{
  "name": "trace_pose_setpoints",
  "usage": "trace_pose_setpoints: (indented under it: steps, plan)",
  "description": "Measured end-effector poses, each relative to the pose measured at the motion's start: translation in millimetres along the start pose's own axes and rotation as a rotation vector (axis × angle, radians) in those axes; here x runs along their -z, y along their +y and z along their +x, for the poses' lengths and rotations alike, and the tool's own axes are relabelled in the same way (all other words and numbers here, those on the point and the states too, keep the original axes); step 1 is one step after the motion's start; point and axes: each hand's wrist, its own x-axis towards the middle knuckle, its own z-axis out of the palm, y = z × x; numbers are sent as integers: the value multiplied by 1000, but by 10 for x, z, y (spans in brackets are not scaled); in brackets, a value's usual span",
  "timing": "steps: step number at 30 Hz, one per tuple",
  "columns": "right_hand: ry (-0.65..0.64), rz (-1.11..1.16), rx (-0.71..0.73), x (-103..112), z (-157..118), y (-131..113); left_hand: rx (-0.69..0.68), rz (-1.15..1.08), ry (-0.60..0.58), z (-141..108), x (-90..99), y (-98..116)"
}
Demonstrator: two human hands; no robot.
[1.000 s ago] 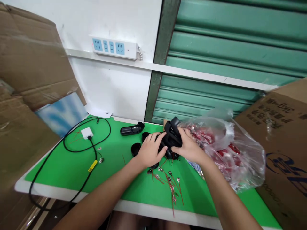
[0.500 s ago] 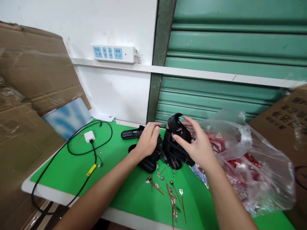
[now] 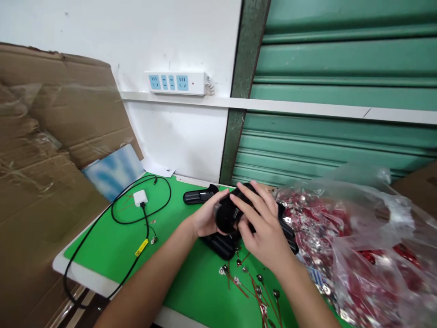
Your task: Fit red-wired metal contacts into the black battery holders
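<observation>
Both hands are closed around a black curved plastic housing [image 3: 226,217] above the green tabletop. My left hand [image 3: 207,216] cups its left side and underside. My right hand [image 3: 262,223] lies over it from the right, its fingers across the top. Under and beside the hands are more black plastic housings [image 3: 220,246], partly hidden. One with a straight handle [image 3: 198,196] lies behind my left hand. Just in front, small metal contacts with red wires [image 3: 258,290] are scattered on the table.
A clear plastic bag [image 3: 368,237] full of metal contacts and red wires fills the right side. On the left are a black cable [image 3: 118,243] with a white plug block [image 3: 139,198] and a large cardboard box [image 3: 61,136]. A power strip [image 3: 177,84] hangs on the wall.
My hands have come together on one housing; before, they were apart, the left over the pile and the right at a black piece. The whole view has shifted somewhat.
</observation>
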Motion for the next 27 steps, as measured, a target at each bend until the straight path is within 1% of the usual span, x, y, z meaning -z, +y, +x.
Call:
trace_pose_setpoints:
  steps: [1, 3, 6, 8, 10, 12, 13, 14, 15, 18, 20, 23, 27]
  plan:
    - [42, -10, -17, 5, -18, 9, -17, -11, 18, 12, -19, -21]
    - [106, -20, -49, 29, -53, 15, -49, -18, 16, 22, -50, -53]
    - [168, -34, -74, 82, -93, -8, -81, -13, -17, 2, -82, -67]
    - [250, -67, -102, 98, -108, -29, -114, 3, -50, -20, -101, -55]
    - [368, -60, -190, 87, -119, -43, -166, 30, -87, -36, -124, -37]
    - [444, 31, -329, 63, -130, -44, -204, 56, -105, -40, -147, -29]
    - [445, 81, -371, 54, -134, -40, -210, 63, -95, -37, -156, -32]
    - [424, 109, -376, 51, -137, -33, -208, 63, -76, -31, -162, -40]
    - [389, 100, -342, 54, -138, -23, -200, 57, -50, -23, -164, -52]
    - [267, -56, -111, 94, -130, 19, -150, 31, 25, 2, -136, -93]
    - [194, -114, -18, 121, -123, 55, -112, 32, 51, 7, -97, -106]
    - [119, -96, 1, 139, -121, 100, -63, 59, 70, -11, -37, -92]
    - [94, -100, -21, 153, -124, 105, -50, 96, 77, -55, -4, -53]
